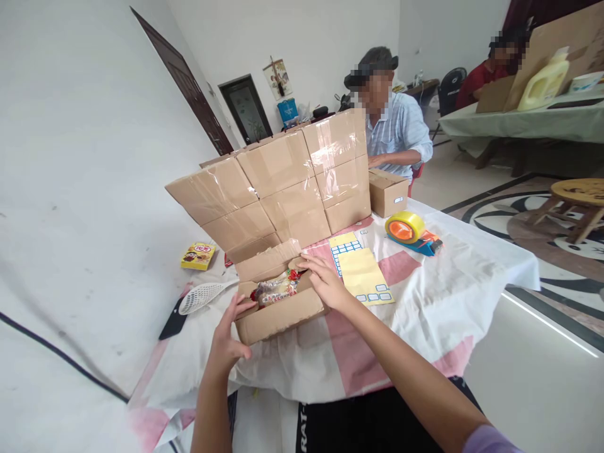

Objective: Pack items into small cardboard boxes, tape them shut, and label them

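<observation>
White walls and a dark door are framing a surface (425,302) draped in a white and pink cloth. At the far left edge a yellow snack packet (199,256) and a white mesh swatter (204,296) are lying apart from the work, seemingly set aside. The left hand (229,340) is curling around the near left corner of the small open carton (278,314), fingers spread on the cardboard, apparently bracing it so it does not slide. Wrapped snacks (276,289) are sitting inside the carton. The right hand (325,283) is resting flat, fingers together, on the right flap, pressing it down. Behind, taped cartons (283,182) are standing stacked like a wall. Yellow label sheets (363,274) and a tape dispenser (411,231) are lying within easy reach on the right. Beyond, a seated person (396,126) is handling another box (387,192).
</observation>
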`<state>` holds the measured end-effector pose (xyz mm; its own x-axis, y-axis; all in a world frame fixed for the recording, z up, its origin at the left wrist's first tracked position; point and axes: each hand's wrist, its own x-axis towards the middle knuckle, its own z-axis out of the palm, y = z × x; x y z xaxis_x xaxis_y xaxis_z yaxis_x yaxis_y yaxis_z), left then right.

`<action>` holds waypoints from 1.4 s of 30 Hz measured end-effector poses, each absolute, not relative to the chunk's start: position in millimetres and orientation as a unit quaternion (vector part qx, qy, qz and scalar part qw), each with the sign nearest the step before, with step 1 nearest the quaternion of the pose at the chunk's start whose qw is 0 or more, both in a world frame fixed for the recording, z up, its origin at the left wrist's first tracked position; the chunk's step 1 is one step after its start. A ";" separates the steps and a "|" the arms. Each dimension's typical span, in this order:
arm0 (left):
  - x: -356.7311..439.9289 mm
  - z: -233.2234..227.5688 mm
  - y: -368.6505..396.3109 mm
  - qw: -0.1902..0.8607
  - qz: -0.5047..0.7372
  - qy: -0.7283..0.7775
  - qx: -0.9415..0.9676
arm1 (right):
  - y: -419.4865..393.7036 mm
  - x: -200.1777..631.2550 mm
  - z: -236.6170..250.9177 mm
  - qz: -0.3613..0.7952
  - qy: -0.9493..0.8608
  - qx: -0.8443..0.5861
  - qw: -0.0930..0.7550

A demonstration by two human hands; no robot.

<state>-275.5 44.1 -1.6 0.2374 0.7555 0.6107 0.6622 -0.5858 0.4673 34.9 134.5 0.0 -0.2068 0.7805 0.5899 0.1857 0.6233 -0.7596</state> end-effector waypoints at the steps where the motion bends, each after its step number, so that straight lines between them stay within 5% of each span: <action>1: -276.5 3.2 40.0 0.053 0.392 0.462 0.794 | 133.5 35.7 2.4 0.265 -0.733 -0.349 0.520; 5: -276.4 14.1 23.2 0.051 0.322 0.497 0.805 | 131.0 40.0 15.3 0.233 -0.757 -0.395 0.465; 8: -265.3 12.8 22.9 0.076 0.383 0.540 0.746 | 133.9 42.5 19.3 0.245 -0.767 -0.382 0.454; 16: -221.5 -3.7 58.2 0.083 0.605 0.592 0.526 | 167.0 20.4 6.7 0.548 -0.536 -0.280 0.579; 20: -224.8 -10.7 59.3 0.104 0.605 0.590 0.524 | 171.4 13.7 11.5 0.557 -0.523 -0.192 0.617; 28: -203.0 18.6 47.9 -0.075 0.474 0.632 0.608 | 154.9 38.7 6.8 0.296 -0.736 -0.253 0.554; 34: -156.2 39.3 56.5 -0.090 0.219 0.583 0.777 | 144.4 48.1 5.0 0.300 -0.738 -0.280 0.536; 42: -122.8 56.8 64.7 -0.131 0.092 0.616 0.771 | 119.0 128.6 -36.6 0.349 -0.569 -0.423 0.613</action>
